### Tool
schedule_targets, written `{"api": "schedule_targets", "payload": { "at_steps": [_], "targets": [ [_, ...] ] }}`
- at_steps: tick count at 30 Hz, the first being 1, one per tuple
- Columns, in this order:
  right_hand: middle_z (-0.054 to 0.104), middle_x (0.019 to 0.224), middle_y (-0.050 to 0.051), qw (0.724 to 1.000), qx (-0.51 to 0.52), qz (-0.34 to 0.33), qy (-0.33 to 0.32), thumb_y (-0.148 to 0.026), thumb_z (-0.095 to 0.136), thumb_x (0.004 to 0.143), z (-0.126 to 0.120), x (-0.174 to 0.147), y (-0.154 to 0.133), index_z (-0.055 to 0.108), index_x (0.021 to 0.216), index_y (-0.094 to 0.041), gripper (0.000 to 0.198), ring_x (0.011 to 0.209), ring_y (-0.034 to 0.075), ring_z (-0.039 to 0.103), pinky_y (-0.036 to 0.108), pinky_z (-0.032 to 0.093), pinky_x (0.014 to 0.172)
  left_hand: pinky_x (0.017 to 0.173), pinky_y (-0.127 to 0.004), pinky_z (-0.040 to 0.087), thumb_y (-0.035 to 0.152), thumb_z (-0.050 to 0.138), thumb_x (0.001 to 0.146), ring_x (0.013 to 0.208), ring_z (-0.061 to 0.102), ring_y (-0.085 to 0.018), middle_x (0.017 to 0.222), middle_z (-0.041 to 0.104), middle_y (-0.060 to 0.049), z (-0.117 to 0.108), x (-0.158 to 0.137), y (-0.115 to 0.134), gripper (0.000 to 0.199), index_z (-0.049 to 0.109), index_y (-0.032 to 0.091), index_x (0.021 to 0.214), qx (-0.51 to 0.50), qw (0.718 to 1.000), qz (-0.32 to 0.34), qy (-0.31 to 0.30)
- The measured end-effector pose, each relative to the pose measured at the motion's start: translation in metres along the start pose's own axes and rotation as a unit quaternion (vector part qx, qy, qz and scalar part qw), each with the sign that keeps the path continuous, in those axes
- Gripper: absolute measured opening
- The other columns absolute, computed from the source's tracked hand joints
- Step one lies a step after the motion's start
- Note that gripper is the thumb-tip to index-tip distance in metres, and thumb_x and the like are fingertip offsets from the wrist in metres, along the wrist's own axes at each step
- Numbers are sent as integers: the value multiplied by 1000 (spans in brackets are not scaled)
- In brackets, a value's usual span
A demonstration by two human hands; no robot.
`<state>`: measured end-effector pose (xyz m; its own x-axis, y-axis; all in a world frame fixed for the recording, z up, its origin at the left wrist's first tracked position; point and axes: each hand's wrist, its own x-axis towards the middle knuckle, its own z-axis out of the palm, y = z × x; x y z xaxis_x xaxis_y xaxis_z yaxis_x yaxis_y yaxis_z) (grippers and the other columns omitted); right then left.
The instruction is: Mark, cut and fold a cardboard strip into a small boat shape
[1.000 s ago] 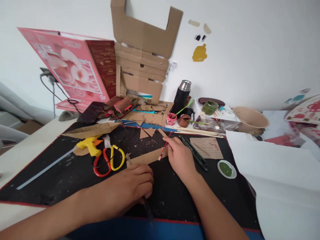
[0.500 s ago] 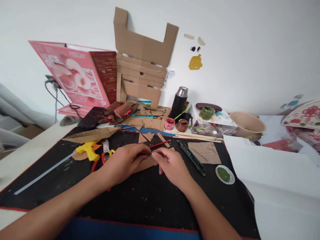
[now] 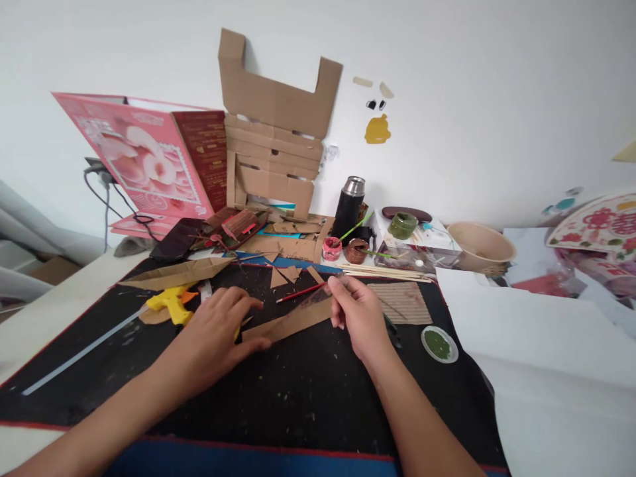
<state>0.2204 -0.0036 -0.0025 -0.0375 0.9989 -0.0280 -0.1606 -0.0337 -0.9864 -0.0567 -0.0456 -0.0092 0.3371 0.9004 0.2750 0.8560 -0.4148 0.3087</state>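
A long brown cardboard strip [image 3: 293, 326] lies slantwise on the black mat between my hands. My left hand [image 3: 218, 334] is open, fingers and thumb apart, at the strip's left end. Beside it is a yellow glue gun [image 3: 172, 305]; scissors are mostly hidden under the hand. My right hand [image 3: 358, 308] is closed in a pinch above the strip's right end; what it holds, if anything, I cannot make out. A dark, smeary patch shows on the strip near those fingertips. Just behind the strip lies a thin red stick [image 3: 301, 293], like a pencil or brush.
Cardboard scraps [image 3: 285, 275] lie behind the stick. To the right are corrugated cardboard [image 3: 405, 303], a dark green cutter [image 3: 392, 329] and a dish of green paint [image 3: 440, 344]. Paint jars [image 3: 356, 251] and a black flask [image 3: 348, 209] stand at the back, a pink box [image 3: 144, 162] at left.
My left hand has moved left, away from my right hand, and its fingers have spread. More of the cardboard strip and red stick shows. My right hand stays pinched, now covering part of the cutter.
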Motion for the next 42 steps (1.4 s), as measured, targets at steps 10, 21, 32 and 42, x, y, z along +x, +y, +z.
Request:
{"api": "schedule_targets", "payload": {
  "at_steps": [10,21,32,42],
  "targets": [
    [51,48,-8,999,39,5,23,-66,84,83,2,3,7,68,79,-20,49,36,9,45,19,30,37,77,-35,46,42,72,93,85,64,-26,91,70,-4,12,-1,5,22,61,23,88,-133,984,-73,-96],
    [49,49,-10,987,112,-24,117,-70,88,78,1,6,3,62,80,-22,55,35,9,44,19,27,34,65,-27,54,76,80,86,71,72,-19,89,82,-5,-22,44,33,57,65,22,94,-562,796,-223,-30],
    [49,50,-10,973,139,-27,184,-71,93,70,-11,15,-3,65,81,-20,59,36,9,45,18,24,35,61,-27,57,67,92,81,69,78,-22,99,85,-15,8,72,49,62,74,15,109,-692,687,-202,-92],
    [51,50,-10,976,101,-49,187,-75,90,73,-11,14,1,62,80,-21,61,37,10,48,18,27,36,57,-27,55,80,76,89,64,72,-18,88,82,-13,18,59,38,66,69,14,91,-633,748,-136,-143]
  ]
}}
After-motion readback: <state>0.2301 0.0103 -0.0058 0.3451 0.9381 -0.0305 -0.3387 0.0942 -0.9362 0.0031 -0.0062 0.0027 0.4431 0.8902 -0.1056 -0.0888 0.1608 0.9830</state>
